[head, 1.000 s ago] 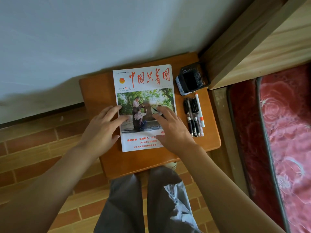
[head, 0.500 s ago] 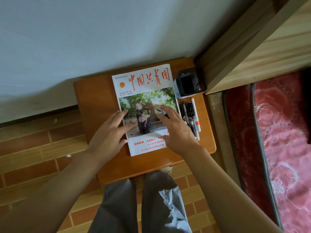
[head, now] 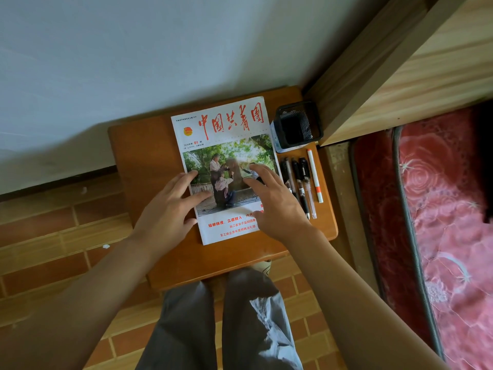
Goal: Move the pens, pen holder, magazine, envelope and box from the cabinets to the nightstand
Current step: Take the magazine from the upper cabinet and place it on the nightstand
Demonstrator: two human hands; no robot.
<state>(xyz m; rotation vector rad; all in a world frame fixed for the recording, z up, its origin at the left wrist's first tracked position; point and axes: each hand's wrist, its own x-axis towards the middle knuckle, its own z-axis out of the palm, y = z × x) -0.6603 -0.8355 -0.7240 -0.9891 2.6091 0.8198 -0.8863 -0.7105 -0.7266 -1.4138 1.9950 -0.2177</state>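
Note:
A magazine [head: 226, 134] with red Chinese title and a photo cover lies flat on the small wooden nightstand [head: 144, 161]. My left hand [head: 170, 212] rests with spread fingers on its left edge. My right hand [head: 274, 204] lies with straight fingers over its lower right part. A black mesh pen holder [head: 297, 126] stands at the nightstand's back right corner. Several pens [head: 302, 182], black ones and a white one with an orange band, lie side by side right of the magazine. No envelope or box shows.
A pale wall rises behind the nightstand. A wooden bed frame [head: 400, 76] and a red patterned mattress [head: 448, 209] are on the right. Brick-pattern floor [head: 53, 236] lies left and below. My legs in grey trousers [head: 213, 321] stand at the nightstand's front edge.
Both hands have stayed flat on the magazine, which has turned slightly, its lower end shifting right toward the pens. The camera view has shifted a little.

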